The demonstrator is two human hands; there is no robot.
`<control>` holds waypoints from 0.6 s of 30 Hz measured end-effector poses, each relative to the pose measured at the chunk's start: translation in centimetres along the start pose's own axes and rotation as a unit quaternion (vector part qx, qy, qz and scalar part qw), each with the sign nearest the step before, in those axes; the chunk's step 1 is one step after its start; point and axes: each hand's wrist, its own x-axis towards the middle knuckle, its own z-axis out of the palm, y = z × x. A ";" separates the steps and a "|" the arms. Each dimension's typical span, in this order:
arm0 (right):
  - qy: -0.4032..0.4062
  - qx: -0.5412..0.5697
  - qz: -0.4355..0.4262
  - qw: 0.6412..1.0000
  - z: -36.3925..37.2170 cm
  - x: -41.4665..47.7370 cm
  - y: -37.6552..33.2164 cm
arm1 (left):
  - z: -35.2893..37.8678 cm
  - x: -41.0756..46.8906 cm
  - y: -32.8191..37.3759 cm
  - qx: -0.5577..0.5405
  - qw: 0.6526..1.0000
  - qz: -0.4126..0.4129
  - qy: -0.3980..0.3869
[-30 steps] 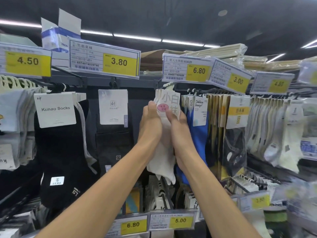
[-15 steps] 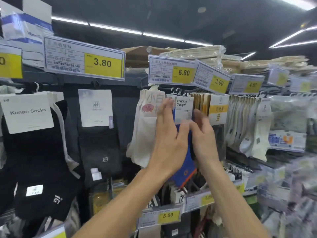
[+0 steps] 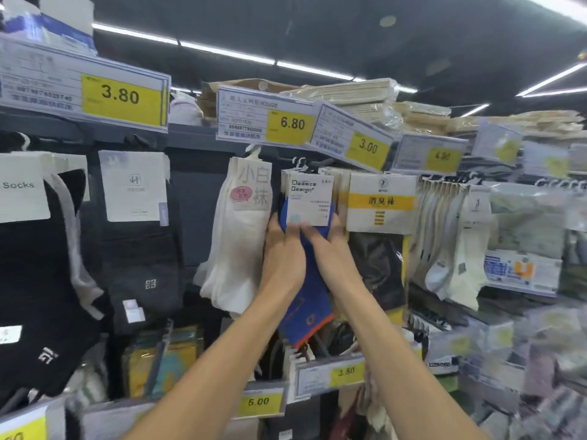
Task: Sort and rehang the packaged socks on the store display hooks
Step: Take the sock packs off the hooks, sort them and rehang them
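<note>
- A store sock wall stands under a dark ceiling with light strips. Price tags run along the top rail, with the 3.80 tag [image 3: 120, 96] at the left.
- At the far left hang black socks [image 3: 41, 296], and just right of them dark grey socks [image 3: 139, 268] under a white card.
- White socks [image 3: 241, 249] hang from a hook below the 6.80 tag [image 3: 292, 123], just left of the hands.
- The left hand [image 3: 282, 258], its back to the camera, grips the left edge of the blue socks [image 3: 313, 309] below their card, fingers curled round it.
- The blue socks hang in the middle, their "Classics Design" card [image 3: 309, 201] up by the hooks. Whether it sits on a hook cannot be told.
- The right hand [image 3: 333, 252] holds their right edge, fingertips at the card's lower rim.
- A yellow-banded pack [image 3: 381, 201] hangs just beside them on the right, with a row of pale socks [image 3: 457, 249] farther right.
</note>
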 end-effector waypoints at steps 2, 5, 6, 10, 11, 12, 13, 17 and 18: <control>-0.011 0.000 -0.009 1.000 -0.3 -0.3 0.3 | 0.5 -0.6 0.0 -0.008 1.000 0.009 0.027; -0.018 0.007 -0.033 0.999 -0.7 -0.9 0.5 | 1.1 -1.6 -0.4 -0.010 0.998 0.044 0.037; -0.023 0.005 -0.041 0.999 -0.8 -1.1 0.4 | 1.1 -1.9 -0.5 -0.016 0.998 0.054 0.035; -0.067 0.000 -0.047 0.997 -2.3 -2.7 -0.6 | 1.1 -2.4 -0.5 -0.045 0.996 0.065 0.031; -0.095 -0.003 -0.043 0.995 -3.2 -3.4 -0.6 | 1.0 -2.9 -0.5 -0.026 0.995 0.084 0.037; -0.123 -0.011 -0.043 0.991 -4.2 -4.2 -0.6 | 0.8 -3.7 -0.6 0.015 0.991 0.125 0.049; -0.138 -0.020 -0.057 0.989 -5.3 -5.1 -0.5 | 0.8 -4.6 -0.8 0.073 0.977 0.188 0.063; 0.049 0.000 -0.186 0.981 -9.4 -5.9 -0.5 | 3.3 -7.1 -1.0 0.225 0.877 0.424 0.033; 0.109 -0.006 -0.204 0.973 -10.2 -5.1 -0.3 | 4.4 -7.1 -0.9 0.212 0.880 0.425 0.004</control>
